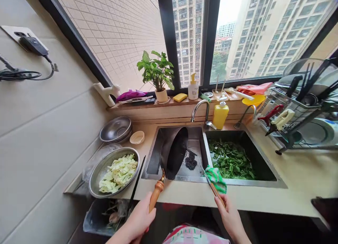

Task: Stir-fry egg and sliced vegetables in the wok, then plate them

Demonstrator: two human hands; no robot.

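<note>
A home kitchen in a high-rise flat: a steel double sink (200, 180) set into a beige counter (295, 180) below a window (190, 36) facing apartment towers (266, 29). A dish rack (298, 124), soap bottles (220, 114), a potted plant (157, 73) and a bowl of chopped cabbage (116, 173) mark it as domestic.

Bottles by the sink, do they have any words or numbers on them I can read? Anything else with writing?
White pump bottle on the sill: it has a label, but the print is too small and blurred to read.
Yellow bottle beside the faucet: no writing shows on it.
Wall socket and plug: no readable marks.
Nothing anywhere in the picture can be read as a word or number.
</note>
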